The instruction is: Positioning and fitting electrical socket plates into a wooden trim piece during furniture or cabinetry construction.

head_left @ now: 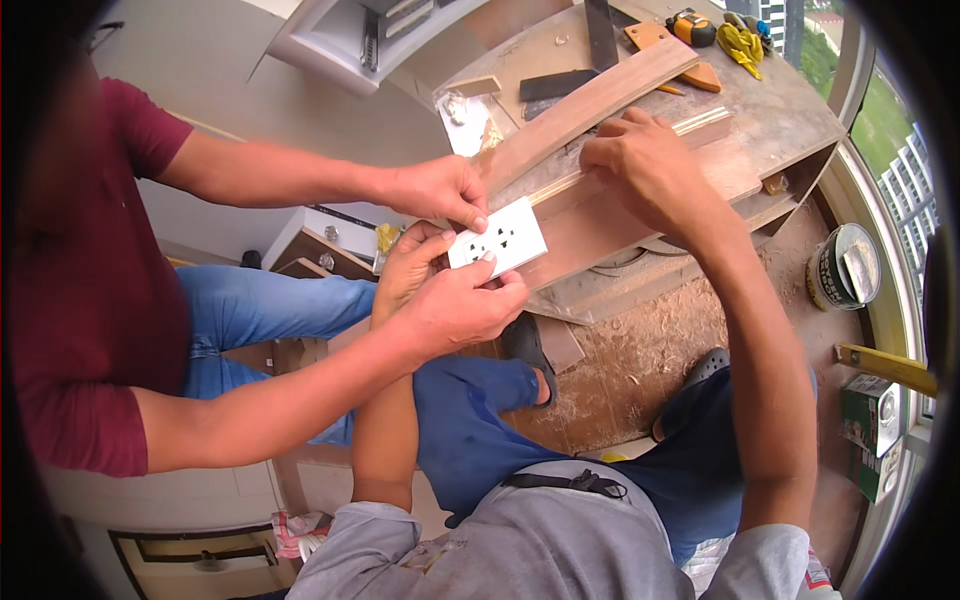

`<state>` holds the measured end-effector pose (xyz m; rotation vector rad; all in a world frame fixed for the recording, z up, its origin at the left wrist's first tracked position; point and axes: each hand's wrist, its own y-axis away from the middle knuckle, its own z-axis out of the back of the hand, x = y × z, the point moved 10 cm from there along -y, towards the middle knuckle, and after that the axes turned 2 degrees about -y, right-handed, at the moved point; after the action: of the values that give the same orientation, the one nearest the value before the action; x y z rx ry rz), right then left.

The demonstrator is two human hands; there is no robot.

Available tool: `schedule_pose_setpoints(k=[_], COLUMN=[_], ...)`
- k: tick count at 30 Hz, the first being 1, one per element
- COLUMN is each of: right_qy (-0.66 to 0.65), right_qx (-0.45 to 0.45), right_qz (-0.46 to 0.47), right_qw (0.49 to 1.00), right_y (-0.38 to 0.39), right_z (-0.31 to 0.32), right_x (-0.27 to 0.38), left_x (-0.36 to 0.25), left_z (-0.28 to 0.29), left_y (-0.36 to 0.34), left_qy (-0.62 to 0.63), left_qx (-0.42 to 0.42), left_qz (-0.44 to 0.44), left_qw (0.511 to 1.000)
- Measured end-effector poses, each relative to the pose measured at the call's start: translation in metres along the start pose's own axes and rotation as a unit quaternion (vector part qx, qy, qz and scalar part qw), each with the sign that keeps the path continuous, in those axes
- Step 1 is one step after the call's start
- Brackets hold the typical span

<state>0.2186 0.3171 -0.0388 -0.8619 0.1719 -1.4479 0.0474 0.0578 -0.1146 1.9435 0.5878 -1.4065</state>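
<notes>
A co-worker in a maroon shirt holds a white socket outlet plate [525,232] in both hands, the co-worker's upper hand [435,190] on its top edge and the lower hand [465,310] across its near side. My left hand [398,268] is beside the plate's left end, fingers curled up; the co-worker's forearm crosses my wrist, and what my fingers grip is partly hidden. My right hand [655,170] rests with bent fingers over a wooden board [610,225], at its grooved edge. Its fingertips are turned away, so anything in them is hidden. Another plank [590,100] lies slantwise behind.
A worktable [800,125] carries a tape measure [690,27], yellow gloves [740,48], an orange-handled saw [700,77] and dark strips [555,86]. Wood shavings [640,330] litter the floor. A tub [843,268], a yellow level [885,365] and green boxes [870,412] stand by the window.
</notes>
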Motion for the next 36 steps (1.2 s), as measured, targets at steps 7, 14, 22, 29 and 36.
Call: schedule_pose_setpoints(k=[7, 14, 22, 29, 36], right_qy=[0.029, 0.011, 0.015, 0.014, 0.000], right_qx=[0.019, 0.020, 0.049, 0.061, 0.045], right_qz=[-0.037, -0.036, -0.043, -0.034, 0.013], right_qw=[0.999, 0.999, 0.998, 0.997, 0.999], right_y=[0.002, 0.001, -0.009, -0.010, -0.014], right_z=[-0.005, -0.009, -0.008, -0.006, -0.005], right_x=[-0.003, -0.002, -0.002, 0.004, 0.023], left_x=[0.001, 0.027, -0.016, -0.016, 0.011], left_z=[-0.064, -0.128, -0.042, -0.023, -0.055], left_y=[0.028, 0.071, 0.019, 0.007, 0.018], left_qy=[0.240, 0.446, 0.238, 0.091, -0.057], left_qx=[0.046, 0.094, 0.063, 0.053, 0.143], left_qz=[0.122, 0.397, 0.022, -0.009, 0.063], left_qw=[0.962, 0.797, 0.969, 0.994, 0.986])
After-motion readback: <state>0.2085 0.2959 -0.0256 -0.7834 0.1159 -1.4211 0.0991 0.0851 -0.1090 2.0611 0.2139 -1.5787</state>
